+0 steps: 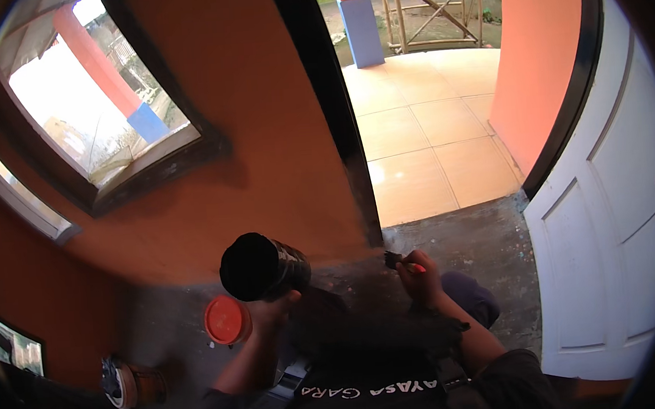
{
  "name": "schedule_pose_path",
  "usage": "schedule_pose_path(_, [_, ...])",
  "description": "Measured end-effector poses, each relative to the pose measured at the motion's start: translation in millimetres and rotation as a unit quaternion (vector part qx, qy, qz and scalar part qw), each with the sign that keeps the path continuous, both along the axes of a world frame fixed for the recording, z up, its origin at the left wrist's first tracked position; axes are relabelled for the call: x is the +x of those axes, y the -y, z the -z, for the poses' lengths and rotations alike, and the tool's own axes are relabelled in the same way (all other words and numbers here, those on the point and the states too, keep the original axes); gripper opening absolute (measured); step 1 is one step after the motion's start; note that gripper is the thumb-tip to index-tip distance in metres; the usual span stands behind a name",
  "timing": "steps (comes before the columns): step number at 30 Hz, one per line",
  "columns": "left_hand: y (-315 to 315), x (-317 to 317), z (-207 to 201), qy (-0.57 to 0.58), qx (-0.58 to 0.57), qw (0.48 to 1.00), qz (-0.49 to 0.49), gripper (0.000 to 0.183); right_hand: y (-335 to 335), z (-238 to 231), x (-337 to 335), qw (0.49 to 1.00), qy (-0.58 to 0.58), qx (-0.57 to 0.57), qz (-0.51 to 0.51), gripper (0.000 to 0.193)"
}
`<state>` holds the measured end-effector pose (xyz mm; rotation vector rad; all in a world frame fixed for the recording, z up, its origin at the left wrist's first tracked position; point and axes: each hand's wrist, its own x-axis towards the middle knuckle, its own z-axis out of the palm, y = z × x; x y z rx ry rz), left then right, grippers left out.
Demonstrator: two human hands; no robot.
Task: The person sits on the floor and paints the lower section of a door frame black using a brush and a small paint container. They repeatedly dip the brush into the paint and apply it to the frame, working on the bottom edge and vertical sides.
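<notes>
My left hand is closed around the lower side of a paint can. The can's dark mouth faces up toward me, and its contents are too dark to make out. In my right hand is a paintbrush with a red handle, gripped between closed fingers. Its dark bristles point up and left, close to the foot of the black door frame. On the floor beside my left forearm stands a small tub with an orange-red lid.
Farther left, a bucket stands on the dark, paint-spotted floor. An orange wall with a window rises ahead. The open doorway leads onto a tiled porch. A white panelled door stands open at the right.
</notes>
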<state>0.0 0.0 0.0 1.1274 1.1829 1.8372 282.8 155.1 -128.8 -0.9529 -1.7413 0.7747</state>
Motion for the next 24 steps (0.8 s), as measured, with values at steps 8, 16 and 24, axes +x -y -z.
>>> schedule_pose_path(8, [-26,26,-35,0.023,0.085,0.996,-0.023,0.079,3,-10,-4,0.994,-0.05,-0.1,-0.001,0.018])
schedule_pose_path(16, [-40,26,-71,0.045,0.139,0.988,-0.051,0.079,0,-21,-14,0.986,-0.122,-0.097,-0.062,0.02])
schedule_pose_path(24, [-44,34,-76,0.061,0.157,0.978,-0.122,0.071,-11,-13,-19,0.978,-0.124,-0.128,-0.106,0.019])
